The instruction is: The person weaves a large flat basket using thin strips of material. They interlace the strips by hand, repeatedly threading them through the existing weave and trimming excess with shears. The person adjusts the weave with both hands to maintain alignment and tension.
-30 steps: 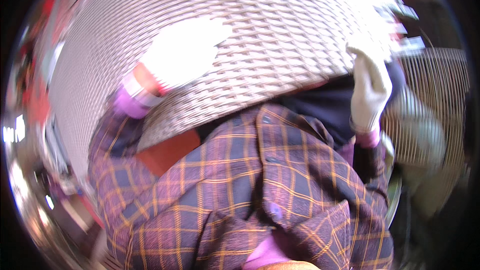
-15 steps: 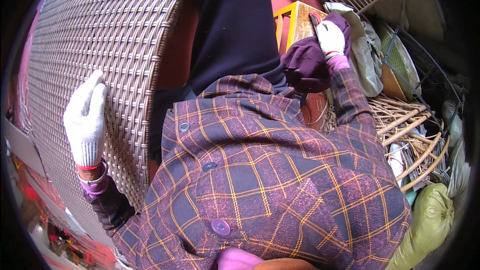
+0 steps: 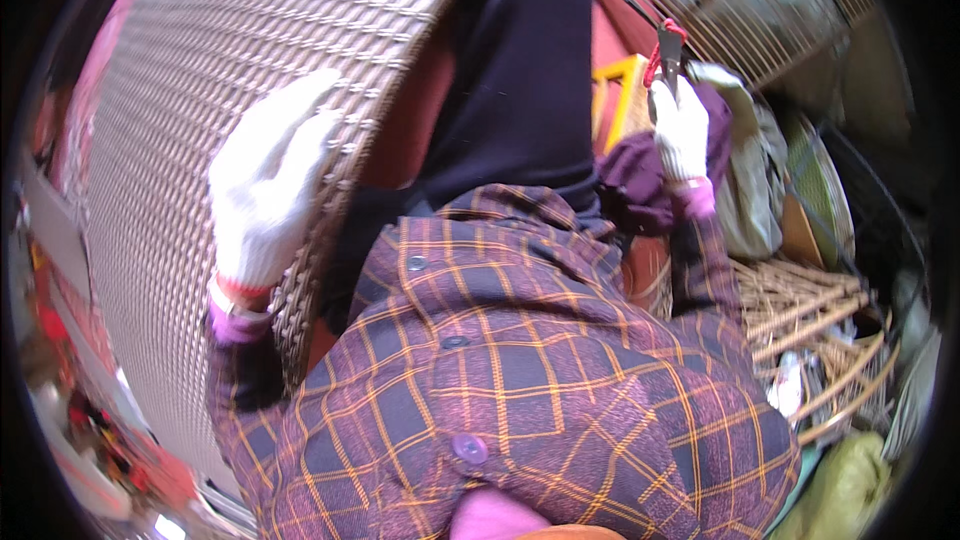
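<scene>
A large panel of greyish-brown woven wicker (image 3: 190, 140) stands along my left side. My left hand (image 3: 265, 190), in a white knit glove, rests against the weave near its edge with fingers stretched out, slightly blurred. To the right, my right hand (image 3: 684, 132), gloved alike, is closed around a slim dark hand tool (image 3: 671, 48) with red cord wound at its far end. Its exact kind is hard to make out. Below that hand lies a dark purple cloth (image 3: 632, 180), beside a yellow-framed wooden stool (image 3: 628, 100).
Pale grey cloth or sacking (image 3: 755, 185) hangs right of the purple cloth. Nearer me lies a heap of cane strips (image 3: 790, 305), with a yellow-green sack (image 3: 845, 490) below it. A slatted rack (image 3: 770, 0) stands at the far right.
My right hand has lifted the dark tool off the stool area, its red-corded end now pointing away from me. My left hand has moved right and away, toward the wicker's edge. The view has shifted.
</scene>
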A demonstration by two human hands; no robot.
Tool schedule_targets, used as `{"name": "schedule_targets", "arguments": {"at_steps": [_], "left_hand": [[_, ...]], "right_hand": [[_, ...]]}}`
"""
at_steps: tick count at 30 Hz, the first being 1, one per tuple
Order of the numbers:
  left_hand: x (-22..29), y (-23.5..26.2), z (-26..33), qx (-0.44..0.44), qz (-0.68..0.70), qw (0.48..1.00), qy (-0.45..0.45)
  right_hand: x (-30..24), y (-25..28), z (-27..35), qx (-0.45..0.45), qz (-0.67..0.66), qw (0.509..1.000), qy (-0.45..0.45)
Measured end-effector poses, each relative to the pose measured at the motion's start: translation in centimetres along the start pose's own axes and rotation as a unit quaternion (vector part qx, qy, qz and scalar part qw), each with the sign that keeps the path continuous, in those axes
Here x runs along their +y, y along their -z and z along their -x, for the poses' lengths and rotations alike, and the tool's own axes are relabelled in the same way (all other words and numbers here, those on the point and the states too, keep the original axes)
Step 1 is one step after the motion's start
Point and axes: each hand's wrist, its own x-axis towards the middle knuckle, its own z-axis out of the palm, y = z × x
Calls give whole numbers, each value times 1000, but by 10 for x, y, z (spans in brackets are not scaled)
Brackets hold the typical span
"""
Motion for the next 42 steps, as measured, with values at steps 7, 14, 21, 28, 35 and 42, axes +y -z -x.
{"name": "schedule_targets", "arguments": {"at_steps": [7,14,21,28,35,42], "left_hand": [[23,-26,-23,81,-11,985,-155],[2,-1,42,161,110,947,255],[-98,129,98,93,-350,932,15],[-143,111,133,22,-552,815,175],[-88,112,164,9,-479,875,76],[-166,139,66,60,-517,825,222]], "right_hand": [[-219,-111,55,-351,-291,890,-24],[-269,-222,99,-430,-238,859,144],[-285,-240,117,-518,-153,748,385],[-269,-243,108,-410,-134,799,419],[-265,-251,101,-382,-114,802,444],[-267,-253,102,-385,-112,800,446]]}}
